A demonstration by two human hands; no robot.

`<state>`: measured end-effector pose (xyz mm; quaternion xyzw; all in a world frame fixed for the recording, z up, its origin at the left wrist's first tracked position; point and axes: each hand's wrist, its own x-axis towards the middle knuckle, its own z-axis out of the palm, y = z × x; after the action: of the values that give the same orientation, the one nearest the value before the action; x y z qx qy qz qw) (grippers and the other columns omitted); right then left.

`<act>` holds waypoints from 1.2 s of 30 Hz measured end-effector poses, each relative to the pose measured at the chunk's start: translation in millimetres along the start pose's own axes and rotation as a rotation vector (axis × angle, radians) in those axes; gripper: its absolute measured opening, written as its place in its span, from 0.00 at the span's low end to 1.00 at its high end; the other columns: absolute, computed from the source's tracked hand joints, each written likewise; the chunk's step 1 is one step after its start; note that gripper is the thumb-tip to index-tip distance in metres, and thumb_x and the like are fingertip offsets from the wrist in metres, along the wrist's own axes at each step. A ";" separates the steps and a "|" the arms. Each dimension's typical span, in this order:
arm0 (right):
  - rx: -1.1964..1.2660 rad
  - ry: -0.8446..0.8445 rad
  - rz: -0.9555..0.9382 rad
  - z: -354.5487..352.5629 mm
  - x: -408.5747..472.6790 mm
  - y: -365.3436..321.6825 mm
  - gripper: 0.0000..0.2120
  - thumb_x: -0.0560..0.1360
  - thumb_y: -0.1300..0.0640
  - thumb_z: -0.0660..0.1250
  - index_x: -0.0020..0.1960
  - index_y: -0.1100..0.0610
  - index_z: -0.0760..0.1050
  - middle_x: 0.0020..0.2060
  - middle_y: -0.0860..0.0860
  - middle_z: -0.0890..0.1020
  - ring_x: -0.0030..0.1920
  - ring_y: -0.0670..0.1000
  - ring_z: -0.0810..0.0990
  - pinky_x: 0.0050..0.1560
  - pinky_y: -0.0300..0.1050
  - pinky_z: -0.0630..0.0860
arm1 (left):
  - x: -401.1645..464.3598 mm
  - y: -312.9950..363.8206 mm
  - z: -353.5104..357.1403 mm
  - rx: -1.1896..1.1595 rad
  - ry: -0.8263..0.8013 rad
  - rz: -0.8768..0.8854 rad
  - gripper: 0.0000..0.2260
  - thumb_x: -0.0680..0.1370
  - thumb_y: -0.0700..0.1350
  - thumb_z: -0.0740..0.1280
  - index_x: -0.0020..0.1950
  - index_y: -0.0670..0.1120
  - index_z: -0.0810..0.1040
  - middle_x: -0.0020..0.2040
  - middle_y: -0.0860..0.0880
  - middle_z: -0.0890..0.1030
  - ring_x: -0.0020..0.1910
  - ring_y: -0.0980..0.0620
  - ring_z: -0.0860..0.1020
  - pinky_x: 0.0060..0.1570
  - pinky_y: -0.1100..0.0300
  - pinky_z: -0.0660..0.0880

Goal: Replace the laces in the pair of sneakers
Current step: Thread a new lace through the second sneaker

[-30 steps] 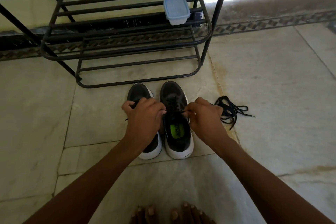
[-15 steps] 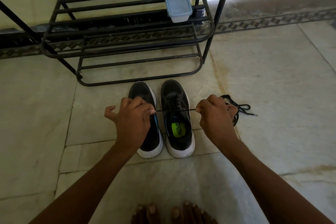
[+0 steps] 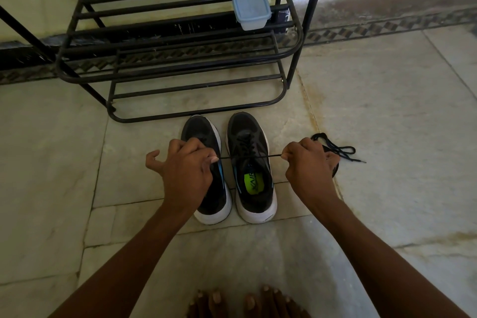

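- Lace (image 3: 249, 157) now drawn taut in a straight line across the right sneaker (image 3: 251, 168), one end in each hand. A second ago both hands sat close together over the eyelets.
- Left hand (image 3: 184, 166) pinches its lace end between thumb and forefinger, little finger sticking out; it has moved left, over the left sneaker (image 3: 206, 170).
- Right hand (image 3: 308, 166) pinches the other end, fingers curled; it has moved right, toward the loose lace (image 3: 338, 151) on the floor (image 3: 400, 111).
- Judgement: a crossing is being tightened on the right sneaker; whether the left one is laced is hidden by the hand.
- Sneakers unmoved, side by side, just near of the rack (image 3: 178, 59).
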<state>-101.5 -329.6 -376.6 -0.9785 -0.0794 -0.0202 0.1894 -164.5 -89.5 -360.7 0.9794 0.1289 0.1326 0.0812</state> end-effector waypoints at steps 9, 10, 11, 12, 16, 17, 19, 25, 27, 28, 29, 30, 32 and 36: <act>-0.008 -0.050 -0.018 -3.8 1.2 1.9 0.09 0.75 0.62 0.70 0.50 0.50 0.81 0.45 0.47 0.76 0.50 0.52 0.74 0.53 0.54 0.60 | 0.0 -2.7 -0.1 0.016 -0.014 0.022 0.07 0.76 0.45 0.70 0.44 0.58 0.83 0.46 0.59 0.80 0.55 0.51 0.76 0.59 0.40 0.58; -0.008 -0.063 -0.016 -4.9 1.4 1.6 0.09 0.75 0.62 0.69 0.50 0.50 0.81 0.45 0.47 0.76 0.51 0.52 0.74 0.54 0.55 0.60 | 0.0 -2.5 -0.4 0.017 -0.012 0.025 0.07 0.76 0.45 0.70 0.44 0.58 0.83 0.47 0.59 0.81 0.55 0.51 0.76 0.59 0.40 0.58; -0.010 -0.069 -0.015 -5.9 2.0 1.1 0.09 0.75 0.62 0.69 0.51 0.50 0.81 0.45 0.47 0.76 0.51 0.51 0.73 0.54 0.54 0.60 | 0.4 -2.6 -0.5 0.022 -0.011 0.029 0.07 0.76 0.45 0.69 0.45 0.58 0.83 0.47 0.59 0.81 0.56 0.51 0.75 0.59 0.40 0.58; -0.013 -0.073 -0.013 -6.5 2.1 0.5 0.10 0.75 0.62 0.69 0.51 0.49 0.81 0.45 0.46 0.76 0.51 0.51 0.73 0.54 0.53 0.59 | 0.7 -3.0 -0.4 0.029 -0.011 0.037 0.07 0.77 0.46 0.68 0.45 0.58 0.83 0.47 0.59 0.81 0.56 0.51 0.75 0.60 0.40 0.58; -0.018 -0.112 -0.002 -10.1 3.2 -0.7 0.11 0.75 0.63 0.68 0.52 0.49 0.81 0.47 0.46 0.76 0.52 0.51 0.73 0.56 0.56 0.61 | 0.0 -3.7 -1.4 0.014 -0.014 0.062 0.13 0.78 0.50 0.58 0.45 0.59 0.83 0.47 0.60 0.80 0.56 0.51 0.75 0.60 0.39 0.58; -0.016 -0.115 0.001 -10.7 2.9 -0.5 0.11 0.76 0.62 0.68 0.52 0.48 0.81 0.47 0.46 0.76 0.52 0.51 0.73 0.57 0.56 0.62 | -1.0 -3.2 -2.0 0.011 -0.016 0.063 0.14 0.79 0.51 0.57 0.45 0.59 0.83 0.47 0.60 0.80 0.56 0.52 0.75 0.60 0.39 0.58; -0.014 -0.118 0.005 -11.0 3.2 -0.2 0.10 0.76 0.62 0.67 0.52 0.48 0.80 0.47 0.46 0.76 0.53 0.51 0.73 0.57 0.56 0.61 | -1.0 -2.4 -2.3 -0.001 -0.019 0.063 0.14 0.79 0.52 0.56 0.45 0.59 0.82 0.47 0.60 0.80 0.55 0.52 0.75 0.60 0.40 0.58; 0.491 -0.232 -0.017 -16.6 4.0 7.8 0.08 0.76 0.64 0.68 0.43 0.52 0.78 0.46 0.49 0.77 0.51 0.49 0.75 0.53 0.49 0.71 | 0.7 -2.9 -8.1 -0.303 -0.035 0.216 0.05 0.78 0.51 0.67 0.44 0.53 0.81 0.57 0.56 0.76 0.58 0.54 0.74 0.62 0.49 0.58; 0.755 -0.297 0.047 -22.5 3.9 6.4 0.07 0.76 0.62 0.71 0.41 0.53 0.79 0.48 0.49 0.79 0.52 0.46 0.78 0.52 0.44 0.72 | 2.1 3.3 -12.2 -0.483 -0.118 0.205 0.07 0.77 0.53 0.68 0.42 0.52 0.80 0.58 0.57 0.76 0.58 0.56 0.76 0.62 0.48 0.65; 0.847 -0.335 0.075 -24.0 4.6 4.6 0.07 0.76 0.62 0.72 0.40 0.56 0.80 0.49 0.50 0.81 0.51 0.45 0.80 0.53 0.44 0.73 | 3.1 8.6 -13.7 -0.599 -0.169 0.181 0.08 0.77 0.54 0.67 0.41 0.51 0.79 0.56 0.56 0.77 0.56 0.56 0.78 0.61 0.50 0.70; 0.929 -0.370 0.091 -24.7 5.7 1.9 0.07 0.76 0.61 0.73 0.39 0.58 0.80 0.49 0.51 0.82 0.51 0.46 0.81 0.54 0.45 0.74 | 3.9 15.2 -15.6 -0.721 -0.220 0.146 0.09 0.78 0.54 0.66 0.41 0.50 0.78 0.54 0.54 0.78 0.55 0.54 0.79 0.59 0.54 0.74; 1.006 -0.397 0.099 -25.0 6.9 -1.0 0.08 0.76 0.61 0.72 0.39 0.60 0.80 0.49 0.52 0.83 0.50 0.47 0.82 0.52 0.46 0.76 | 5.0 22.1 -16.7 -0.827 -0.260 0.101 0.10 0.79 0.53 0.66 0.41 0.49 0.78 0.52 0.52 0.80 0.53 0.53 0.79 0.57 0.57 0.75; 1.127 -0.433 0.104 -26.8 9.4 -6.8 0.09 0.78 0.60 0.70 0.41 0.64 0.81 0.49 0.58 0.84 0.47 0.49 0.82 0.48 0.44 0.76 | 9.5 35.0 -18.5 -0.976 -0.290 -0.014 0.12 0.83 0.50 0.65 0.44 0.46 0.81 0.49 0.50 0.83 0.52 0.53 0.81 0.53 0.64 0.76; 1.295 -0.492 0.150 -25.5 13.0 -18.4 0.12 0.83 0.57 0.63 0.49 0.65 0.80 0.52 0.62 0.84 0.55 0.60 0.82 0.53 0.53 0.77 | 20.3 50.3 -22.7 -1.144 -0.277 -0.204 0.12 0.84 0.44 0.64 0.47 0.39 0.83 0.45 0.49 0.86 0.48 0.56 0.84 0.53 0.67 0.77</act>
<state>-91.9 -320.4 -345.3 -0.6475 -0.0480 0.2665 0.7123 -140.4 -129.0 -324.5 0.7712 0.1185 0.0437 0.6240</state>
